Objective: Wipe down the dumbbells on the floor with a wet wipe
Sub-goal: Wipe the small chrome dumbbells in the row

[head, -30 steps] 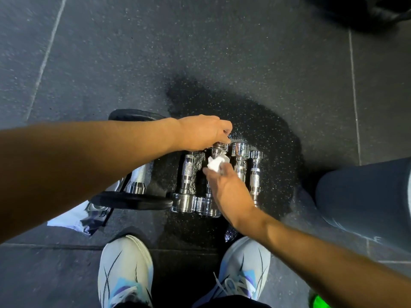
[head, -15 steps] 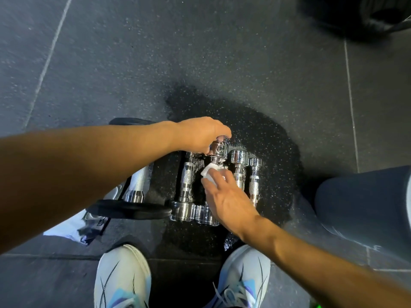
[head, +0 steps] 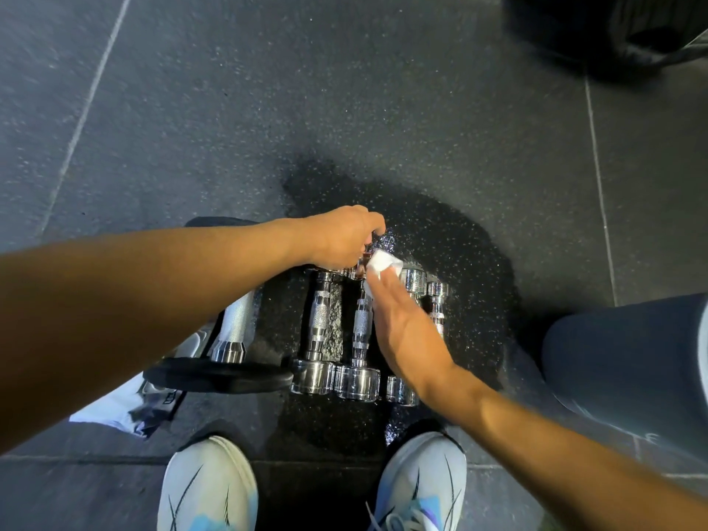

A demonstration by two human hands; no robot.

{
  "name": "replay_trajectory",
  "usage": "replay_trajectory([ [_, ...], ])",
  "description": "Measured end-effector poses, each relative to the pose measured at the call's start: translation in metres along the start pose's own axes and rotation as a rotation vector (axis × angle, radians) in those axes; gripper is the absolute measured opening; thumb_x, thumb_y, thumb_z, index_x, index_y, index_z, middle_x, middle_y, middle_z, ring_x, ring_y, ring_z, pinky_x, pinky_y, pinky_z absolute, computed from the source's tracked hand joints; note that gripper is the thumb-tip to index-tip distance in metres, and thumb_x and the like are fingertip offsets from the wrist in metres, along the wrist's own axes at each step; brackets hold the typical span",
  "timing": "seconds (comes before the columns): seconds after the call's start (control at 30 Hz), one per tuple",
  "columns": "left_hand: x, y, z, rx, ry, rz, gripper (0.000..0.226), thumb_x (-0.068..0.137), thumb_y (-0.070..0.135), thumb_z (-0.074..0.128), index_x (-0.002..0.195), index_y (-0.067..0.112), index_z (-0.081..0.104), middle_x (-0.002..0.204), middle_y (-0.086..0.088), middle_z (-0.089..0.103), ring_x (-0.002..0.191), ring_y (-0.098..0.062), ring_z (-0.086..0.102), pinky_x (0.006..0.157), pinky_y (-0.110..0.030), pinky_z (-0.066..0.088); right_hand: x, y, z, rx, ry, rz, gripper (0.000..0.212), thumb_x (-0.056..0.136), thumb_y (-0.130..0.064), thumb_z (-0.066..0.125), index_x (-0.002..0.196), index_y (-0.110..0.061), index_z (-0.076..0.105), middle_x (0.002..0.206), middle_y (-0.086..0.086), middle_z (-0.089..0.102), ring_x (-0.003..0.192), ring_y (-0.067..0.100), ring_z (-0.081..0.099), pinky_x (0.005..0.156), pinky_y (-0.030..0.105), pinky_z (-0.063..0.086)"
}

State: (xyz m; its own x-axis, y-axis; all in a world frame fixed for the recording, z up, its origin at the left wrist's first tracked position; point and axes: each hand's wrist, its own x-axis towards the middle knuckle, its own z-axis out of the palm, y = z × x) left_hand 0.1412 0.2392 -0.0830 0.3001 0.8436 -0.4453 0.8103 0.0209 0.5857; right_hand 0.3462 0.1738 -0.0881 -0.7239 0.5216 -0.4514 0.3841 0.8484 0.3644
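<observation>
**Fingers on the chrome set: left curled at the far heads, right flat on the wipe**

Fingers, left to right: those of the left hand (head: pixel 343 237) are curled down round the far head of the second dumbbell (head: pixel 360 331); those of the right hand (head: pixel 406 331) lie straight and together, pressing the wet wipe (head: pixel 381 264) down.

Change: half a second ago the wipe sat lower, on the shaft below the raised head; it now lies at the far end, just beside the left knuckles. The right hand has stretched forward with it.

Surface and room: dark speckled rubber floor (head: pixel 268 109) with pale seams; a darker, glistening patch in the centre. At lower left, a black plate dumbbell (head: pixel 226 373) with a knurled handle, and a white packet (head: pixel 115 412) partly under it. Two white shoes (head: pixel 208 488) at the bottom edge. A dark-clad knee (head: pixel 628 369) at right; a blurred dark object at upper right.

Task items: four small chrome dumbbells lie side by side, centre frame, first dumbbell (head: pixel 320 331) leftmost. The wipe rests under the right fingertips, which cover much of the third.
</observation>
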Motion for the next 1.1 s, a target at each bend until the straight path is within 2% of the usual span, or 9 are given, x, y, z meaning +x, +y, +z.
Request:
replay_trajectory([
  [0.1,0.002,-0.002,0.001,-0.014,0.006,-0.016,0.061,0.088,-0.002,0.062,0.144,0.016,0.045,0.114,0.001,0.048,0.104,-0.02,0.054,0.098,-0.038,0.05,-0.003,-0.004,0.004,-0.065,0.165,-0.134,0.062,0.087,0.007,0.041,0.147,0.015,0.032,0.159,0.04,0.018,0.147,0.06,0.0,0.124,0.059,0.006],
  [0.2,0.003,-0.004,0.002,0.04,0.025,-0.009,0.064,0.085,0.009,0.072,0.143,0.017,0.046,0.114,0.001,0.051,0.11,-0.023,0.054,0.096,-0.037,0.05,0.028,0.009,0.006,0.099,0.351,-0.052,0.057,0.094,-0.008,0.056,0.148,0.007,0.044,0.157,0.021,0.041,0.152,0.045,0.02,0.128,0.053,0.005],
  [0.3,0.003,-0.003,0.002,0.044,0.051,-0.027,0.063,0.086,0.008,0.072,0.143,0.016,0.046,0.125,-0.006,0.051,0.109,-0.022,0.052,0.095,-0.034,0.049,0.05,0.018,0.007,0.376,0.348,-0.022,0.05,0.087,-0.005,0.062,0.137,-0.001,0.059,0.137,0.012,0.062,0.135,0.03,0.053,0.123,0.042,0.031],
  [0.5,-0.003,0.004,0.002,0.032,0.129,-0.003,0.042,0.087,0.001,0.06,0.126,0.015,0.059,0.12,-0.006,0.056,0.105,-0.023,0.056,0.094,-0.037,0.05,0.063,0.021,-0.001,0.548,0.356,0.162,0.029,0.093,0.004,0.045,0.116,0.004,0.062,0.111,0.021,0.068,0.102,0.032,0.064,0.098,0.04,0.053],
  [0.6,-0.006,0.006,0.0,0.014,0.117,0.011,0.042,0.083,-0.006,0.055,0.118,0.015,0.065,0.117,-0.005,0.063,0.101,-0.021,0.06,0.092,-0.039,0.053,0.04,0.005,-0.016,0.371,0.271,0.173,0.021,0.091,-0.001,0.054,0.103,0.006,0.069,0.117,0.028,0.067,0.119,0.038,0.057,0.105,0.046,0.047],
  [0.67,-0.008,0.007,-0.002,0.002,0.106,0.026,0.047,0.081,-0.009,0.052,0.118,0.015,0.068,0.116,-0.003,0.066,0.102,-0.019,0.061,0.092,-0.038,0.053,0.027,-0.005,-0.018,0.141,-0.009,0.139,0.012,0.088,-0.006,0.066,0.087,0.006,0.069,0.127,0.036,0.061,0.14,0.051,0.04,0.115,0.059,0.036],
  [0.8,-0.01,0.009,-0.004,0.024,0.061,0.04,0.051,0.077,-0.01,0.05,0.116,0.017,0.07,0.111,0.001,0.07,0.105,-0.02,0.062,0.093,-0.043,0.053,0.019,-0.004,-0.014,0.271,-0.105,0.185,0.023,0.091,-0.005,0.064,0.093,0.016,0.057,0.14,0.049,0.042,0.145,0.063,0.017,0.117,0.068,0.025],
  [0.97,-0.01,0.011,-0.003,0.117,0.073,-0.025,0.039,0.084,0.0,0.054,0.11,0.023,0.07,0.105,-0.001,0.067,0.103,-0.024,0.061,0.087,-0.046,0.056,0.044,0.016,-0.029,1.017,0.071,0.299,0.042,0.102,-0.012,0.046,0.142,0.0,0.047,0.132,0.026,0.052,0.123,0.038,0.052,0.108,0.041,0.044],
  [1.1,-0.008,0.019,-0.004,0.18,0.049,-0.099,0.027,0.086,0.007,0.059,0.111,0.013,0.067,0.108,-0.008,0.066,0.102,-0.029,0.063,0.085,-0.046,0.057,0.072,0.033,-0.029,1.027,0.019,0.31,0.035,0.102,-0.025,0.046,0.129,-0.004,0.053,0.117,0.02,0.061,0.106,0.035,0.061,0.093,0.045,0.052],
])
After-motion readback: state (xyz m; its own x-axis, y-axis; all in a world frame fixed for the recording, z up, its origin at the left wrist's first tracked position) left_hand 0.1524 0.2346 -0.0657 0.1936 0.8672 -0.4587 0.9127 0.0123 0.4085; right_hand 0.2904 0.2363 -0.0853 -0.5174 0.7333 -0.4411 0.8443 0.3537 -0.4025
